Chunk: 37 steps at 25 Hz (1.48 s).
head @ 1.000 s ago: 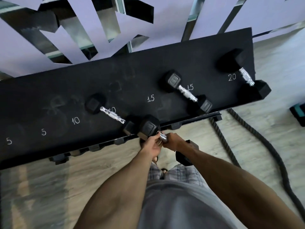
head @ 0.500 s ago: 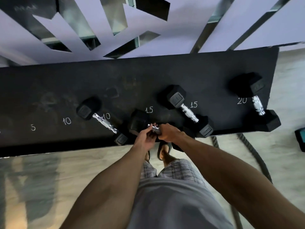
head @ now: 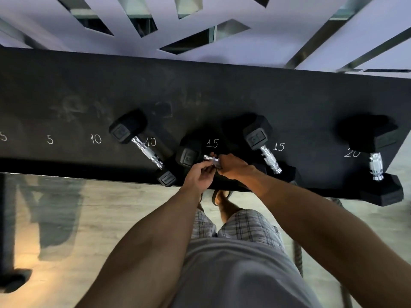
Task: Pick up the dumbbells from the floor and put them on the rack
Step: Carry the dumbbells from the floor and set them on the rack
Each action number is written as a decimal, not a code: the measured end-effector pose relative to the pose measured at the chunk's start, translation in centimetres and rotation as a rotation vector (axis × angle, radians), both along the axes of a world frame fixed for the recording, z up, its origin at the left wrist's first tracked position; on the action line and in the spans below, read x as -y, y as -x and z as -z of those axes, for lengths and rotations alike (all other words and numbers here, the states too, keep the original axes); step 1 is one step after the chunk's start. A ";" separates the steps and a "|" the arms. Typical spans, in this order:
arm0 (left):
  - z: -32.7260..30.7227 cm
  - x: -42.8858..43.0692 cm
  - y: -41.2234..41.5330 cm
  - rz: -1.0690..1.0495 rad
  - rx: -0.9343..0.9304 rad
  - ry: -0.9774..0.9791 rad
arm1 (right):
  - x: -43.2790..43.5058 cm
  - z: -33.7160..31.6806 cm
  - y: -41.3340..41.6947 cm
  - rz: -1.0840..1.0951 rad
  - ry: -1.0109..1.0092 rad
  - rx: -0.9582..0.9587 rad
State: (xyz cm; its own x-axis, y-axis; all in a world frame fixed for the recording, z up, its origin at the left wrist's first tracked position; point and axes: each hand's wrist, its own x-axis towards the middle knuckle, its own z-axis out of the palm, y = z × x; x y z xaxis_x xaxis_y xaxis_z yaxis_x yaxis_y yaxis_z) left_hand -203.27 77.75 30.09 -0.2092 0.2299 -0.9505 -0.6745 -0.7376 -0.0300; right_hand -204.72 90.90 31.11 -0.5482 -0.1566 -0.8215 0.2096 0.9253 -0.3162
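Your left hand point(head: 199, 174) and right hand point(head: 231, 166) both have fingers curled round the chrome handle of the dumbbell point(head: 189, 155), at the near edge of the rack point(head: 222, 96) by a chalked 15, between a smaller dumbbell point(head: 146, 151) on the left and a second dumbbell point(head: 270, 158) on the right.

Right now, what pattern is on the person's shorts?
The shorts are a grey-and-white plaid check, clearest in the head view.
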 end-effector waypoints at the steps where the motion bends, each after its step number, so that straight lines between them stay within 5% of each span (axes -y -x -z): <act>1: -0.1 -0.1 0.1 0.007 -0.005 -0.001 | -0.1 0.2 0.0 0.006 0.003 0.005; 11: 0.4 0.4 -0.2 0.136 0.024 0.023 | -0.2 1.9 -1.3 0.036 0.018 0.020; 15: -0.5 0.9 -0.8 0.554 -0.019 0.202 | -1.0 0.8 -2.0 0.035 0.000 -0.050; 18: -1.9 0.7 -1.3 1.126 -0.048 0.476 | -2.1 -1.2 -3.1 0.124 0.063 -0.195; 21: -3.0 0.7 -0.7 1.831 -0.270 0.613 | -3.2 -3.2 -5.1 0.292 0.108 -0.327; 25: -3.9 -1.1 0.9 2.367 -0.746 0.733 | -3.2 -4.9 -9.0 0.472 0.095 -0.409; 30: -5.4 -2.5 0.2 2.548 -1.275 0.809 | -0.1 -5.5 -15.9 0.761 -0.046 -0.349; 37: -5.3 -0.1 -5.3 2.982 -1.441 0.441 | 7.4 -1.9 -28.1 1.222 -0.025 -0.063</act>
